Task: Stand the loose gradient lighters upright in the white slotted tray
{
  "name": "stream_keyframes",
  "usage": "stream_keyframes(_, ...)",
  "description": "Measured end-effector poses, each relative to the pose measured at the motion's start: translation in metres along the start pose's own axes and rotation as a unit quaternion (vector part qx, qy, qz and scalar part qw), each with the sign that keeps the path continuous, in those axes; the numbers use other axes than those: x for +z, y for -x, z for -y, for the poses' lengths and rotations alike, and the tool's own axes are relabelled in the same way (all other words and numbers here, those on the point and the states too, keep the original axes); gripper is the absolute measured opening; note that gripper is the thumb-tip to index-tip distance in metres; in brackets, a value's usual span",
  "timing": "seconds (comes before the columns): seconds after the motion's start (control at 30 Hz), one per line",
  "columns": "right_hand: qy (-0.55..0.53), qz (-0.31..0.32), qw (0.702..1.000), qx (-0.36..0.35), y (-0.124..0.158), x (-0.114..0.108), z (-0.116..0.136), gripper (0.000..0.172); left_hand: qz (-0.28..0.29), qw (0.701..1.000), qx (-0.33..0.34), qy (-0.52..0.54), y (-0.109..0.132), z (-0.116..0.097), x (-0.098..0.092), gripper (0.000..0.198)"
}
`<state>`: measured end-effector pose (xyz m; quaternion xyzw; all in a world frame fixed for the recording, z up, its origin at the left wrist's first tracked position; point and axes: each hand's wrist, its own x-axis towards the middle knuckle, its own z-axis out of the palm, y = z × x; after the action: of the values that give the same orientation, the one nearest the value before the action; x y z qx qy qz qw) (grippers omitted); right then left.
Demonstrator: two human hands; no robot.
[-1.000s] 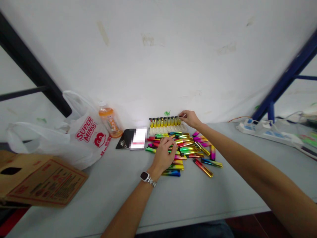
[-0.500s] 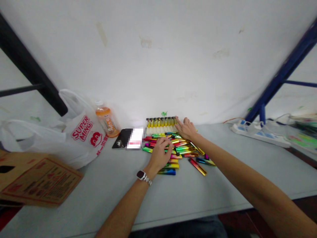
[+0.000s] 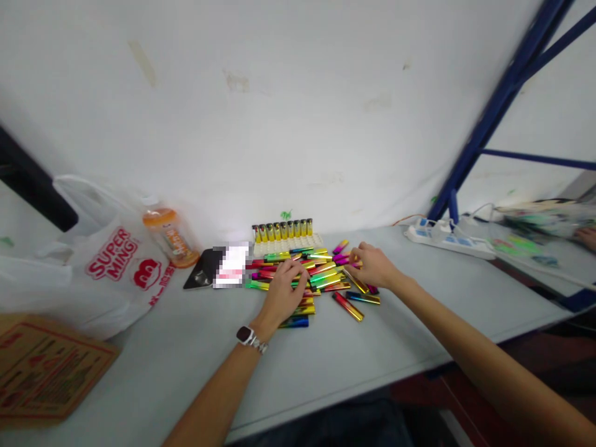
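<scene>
A heap of shiny multicoloured lighters (image 3: pixel 326 276) lies on the grey table (image 3: pixel 326 360). Behind it a white tray (image 3: pixel 286 243) holds a row of yellow lighters (image 3: pixel 282 230) standing upright. My left hand (image 3: pixel 282 295), a watch on its wrist, rests on the left side of the heap with fingers curled over the lighters. My right hand (image 3: pixel 372 266) is at the heap's right side, fingers pinched on a lighter there.
A black phone (image 3: pixel 200 276) lies left of the heap. An orange drink bottle (image 3: pixel 167 236) and a white plastic bag (image 3: pixel 102 273) stand further left, a cardboard box (image 3: pixel 41 366) at the near left. A power strip (image 3: pixel 447 239) sits at the right by a blue frame (image 3: pixel 493 112).
My right hand has left the tray's right end and come down to the right side of the heap. The camera has turned right. My left hand stays on the heap.
</scene>
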<state>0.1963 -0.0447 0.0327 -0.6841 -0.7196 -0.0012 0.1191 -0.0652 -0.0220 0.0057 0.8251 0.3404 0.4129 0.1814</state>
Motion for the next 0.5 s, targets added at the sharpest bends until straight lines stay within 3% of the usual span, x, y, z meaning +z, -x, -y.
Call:
stream_keyframes(0.13, 0.026, 0.026, 0.999, 0.004, 0.02, 0.003, -0.001, 0.025, 0.002, 1.0, 0.011, -0.002, -0.001, -0.001, 0.002, 0.022)
stream_keyframes(0.27, -0.002, 0.008, 1.0, -0.003, 0.016, 0.011, 0.0, 0.021, -0.005, 1.0, 0.012, -0.002, 0.0, -0.002, 0.001, 0.022)
stream_keyframes(0.5, -0.201, -0.06, 0.977, -0.04, 0.004, 0.014, 0.018, 0.022, -0.011, 1.0, 0.002, -0.001, -0.001, -0.002, -0.002, 0.023)
